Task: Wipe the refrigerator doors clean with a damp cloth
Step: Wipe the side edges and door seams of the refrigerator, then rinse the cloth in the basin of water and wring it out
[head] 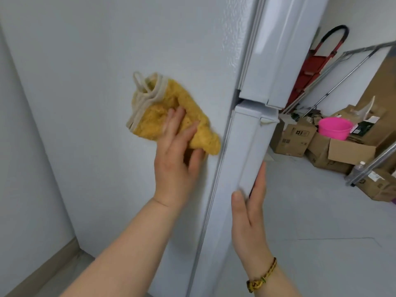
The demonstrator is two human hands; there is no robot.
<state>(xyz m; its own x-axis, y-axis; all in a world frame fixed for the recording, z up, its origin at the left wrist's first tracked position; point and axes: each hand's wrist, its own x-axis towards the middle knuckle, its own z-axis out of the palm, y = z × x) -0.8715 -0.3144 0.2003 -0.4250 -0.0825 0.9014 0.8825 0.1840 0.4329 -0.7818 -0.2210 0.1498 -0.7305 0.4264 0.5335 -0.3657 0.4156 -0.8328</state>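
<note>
A: Cloth (pixel 171 112), where?
B: Sits bunched against the refrigerator's side panel (pixel 96 50), just left of the lower door (pixel 246 146).
A: Held how?
B: Pressed flat beneath the left hand (pixel 177 155), fingers (pixel 173 121) straight and close together, probably for full damp contact. Spills out above and right of them.
A: Right hand (pixel 248 217)?
B: Clasps the lower door by its edge, between thumb and straight fingers, seemingly to steady it.
</note>
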